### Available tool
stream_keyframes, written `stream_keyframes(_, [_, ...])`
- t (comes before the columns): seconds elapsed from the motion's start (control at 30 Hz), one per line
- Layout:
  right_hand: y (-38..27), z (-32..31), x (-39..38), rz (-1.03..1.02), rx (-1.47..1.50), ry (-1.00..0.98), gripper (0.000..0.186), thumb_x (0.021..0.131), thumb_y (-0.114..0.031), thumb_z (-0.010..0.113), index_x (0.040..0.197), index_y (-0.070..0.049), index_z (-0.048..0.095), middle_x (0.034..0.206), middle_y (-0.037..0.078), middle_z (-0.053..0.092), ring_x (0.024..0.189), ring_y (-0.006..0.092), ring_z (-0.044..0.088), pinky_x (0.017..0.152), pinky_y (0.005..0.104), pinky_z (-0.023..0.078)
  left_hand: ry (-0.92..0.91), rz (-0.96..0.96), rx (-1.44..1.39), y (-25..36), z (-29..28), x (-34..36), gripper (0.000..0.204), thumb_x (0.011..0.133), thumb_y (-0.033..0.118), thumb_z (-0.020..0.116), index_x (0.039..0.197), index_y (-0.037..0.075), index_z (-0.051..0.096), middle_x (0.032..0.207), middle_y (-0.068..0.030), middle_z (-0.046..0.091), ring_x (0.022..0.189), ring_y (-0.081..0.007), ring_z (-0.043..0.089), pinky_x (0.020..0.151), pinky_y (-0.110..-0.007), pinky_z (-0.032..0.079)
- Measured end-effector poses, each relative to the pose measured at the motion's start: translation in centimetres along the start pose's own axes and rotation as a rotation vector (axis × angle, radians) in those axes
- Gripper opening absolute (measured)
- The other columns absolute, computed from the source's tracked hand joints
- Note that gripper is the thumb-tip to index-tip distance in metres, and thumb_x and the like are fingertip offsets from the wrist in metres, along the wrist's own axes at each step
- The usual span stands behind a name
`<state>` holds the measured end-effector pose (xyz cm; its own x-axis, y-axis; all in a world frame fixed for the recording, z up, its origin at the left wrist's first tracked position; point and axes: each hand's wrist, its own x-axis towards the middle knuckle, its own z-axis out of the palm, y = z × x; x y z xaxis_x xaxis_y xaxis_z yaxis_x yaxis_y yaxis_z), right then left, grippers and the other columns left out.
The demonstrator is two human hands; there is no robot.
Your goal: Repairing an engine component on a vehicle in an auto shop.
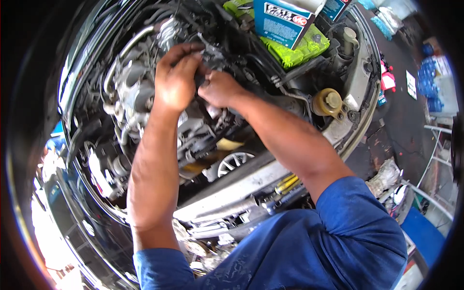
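Observation:
Both my arms reach into the engine bay of a car. My left hand (176, 79) is at the upper middle of the engine (137, 92), fingers bent forward and closed among dark hoses and metal fittings. Close beside it on the right, my right hand (220, 89) is curled like a fist, its thumb side toward the left hand. Whatever the fingers grip is hidden by the hands. A shiny metal part (169, 34) lies just beyond the left hand, and dark brackets and hoses (217, 53) crowd the space past both hands.
A blue box (280, 24) stands on a bright yellow-green cover (304, 50) at the far right of the bay. Nearer is a yellowish fluid reservoir (328, 101). The radiator fan (234, 163) sits low, behind the front crossmember (232, 181). Tools (287, 183) lie along the front edge.

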<state>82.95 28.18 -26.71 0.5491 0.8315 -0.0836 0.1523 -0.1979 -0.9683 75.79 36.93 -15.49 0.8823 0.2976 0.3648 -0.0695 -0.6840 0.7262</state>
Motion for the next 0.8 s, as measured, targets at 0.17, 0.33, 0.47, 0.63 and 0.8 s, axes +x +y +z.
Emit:
stream_keyframes(0.17, [-1.4,-3.8,-1.3,-0.139,-0.306,-0.118,0.055,0.075,-0.027,0.066,0.123,-0.002,0.061,0.111,0.019,0.067,0.105,0.0330,0.064,0.093,0.0363,0.050,0.188,-0.412,-0.165,4.3,-1.8,-3.3,0.034,0.091,0.027,0.064,0.107,-0.003,0.066,0.084,-0.0067,0.067,0.075,-0.0118,0.059,0.070,-0.025,0.048])
stream_keyframes(0.33, [-5.1,-6.4,-5.6,-0.244,-0.596,-0.207,0.059,0.077,-0.029,0.077,0.125,-0.001,0.058,0.106,0.019,0.069,0.097,0.0291,0.067,0.087,0.0355,0.051,0.184,-0.704,-0.303,7.7,-5.0,-11.5,0.041,0.091,0.035,0.068,0.106,-0.004,0.066,0.070,-0.0011,0.060,0.056,-0.0070,0.050,0.052,-0.021,0.041])
stream_keyframes(0.47, [-9.2,-7.4,-12.9,-0.239,-0.654,-0.324,0.041,0.077,-0.027,0.078,0.108,-0.005,0.063,0.095,0.017,0.068,0.086,0.0306,0.066,0.077,0.0381,0.051,0.067,-0.649,-0.339,9.2,-5.6,-19.5,0.036,0.091,0.025,0.070,0.110,-0.004,0.065,0.080,-0.0031,0.064,0.066,-0.0081,0.055,0.060,-0.022,0.045])
stream_keyframes(0.63, [-5.2,-5.4,-21.3,-0.348,-0.717,-0.345,0.033,0.075,-0.029,0.078,0.097,-0.009,0.064,0.090,0.012,0.058,0.086,0.0345,0.060,0.072,0.0420,0.050,-0.189,-0.626,-0.116,11.3,-2.5,-28.4,0.039,0.088,0.018,0.072,0.117,-0.005,0.062,0.097,-0.0125,0.070,0.090,-0.0202,0.066,0.081,-0.031,0.053])
stream_keyframes(0.8, [-1.8,-2.6,-25.0,-0.220,-0.823,-0.407,0.034,0.075,-0.034,0.078,0.097,-0.012,0.064,0.091,0.011,0.058,0.085,0.0328,0.063,0.076,0.0436,0.052,-0.211,-0.516,0.199,9.4,0.8,-33.3,0.036,0.081,0.018,0.071,0.112,0.001,0.065,0.107,-0.0224,0.066,0.105,-0.0384,0.061,0.095,-0.044,0.048])
